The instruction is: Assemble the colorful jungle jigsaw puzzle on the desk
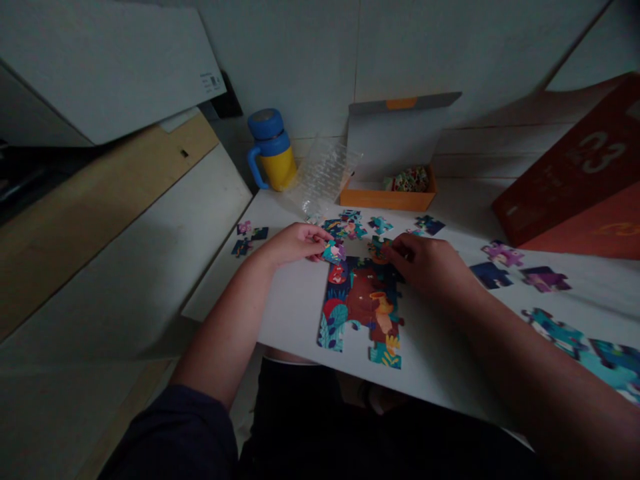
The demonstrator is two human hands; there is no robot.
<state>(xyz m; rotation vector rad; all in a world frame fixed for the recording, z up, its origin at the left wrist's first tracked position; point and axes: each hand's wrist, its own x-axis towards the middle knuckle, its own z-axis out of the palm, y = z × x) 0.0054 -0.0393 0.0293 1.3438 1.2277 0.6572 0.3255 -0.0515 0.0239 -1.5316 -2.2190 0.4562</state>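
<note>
A partly joined jigsaw puzzle (364,299) with a brown animal picture lies on the white table in front of me. My left hand (303,244) pinches a teal and pink puzzle piece (334,251) at the puzzle's upper left corner. Over its upper right edge, my right hand (417,260) has its fingers closed on a dark teal and orange puzzle piece (379,249). Whether that piece touches the joined part I cannot tell. Just beyond the hands lie loose puzzle pieces (350,227), some overlapping.
An open orange box (387,199) holding a patterned bundle stands at the back, beside crumpled clear plastic (320,175) and a blue and yellow mug (274,157). A large red box (575,167) is at right. More loose pieces (560,333) lie along the right side; several (243,247) lie left.
</note>
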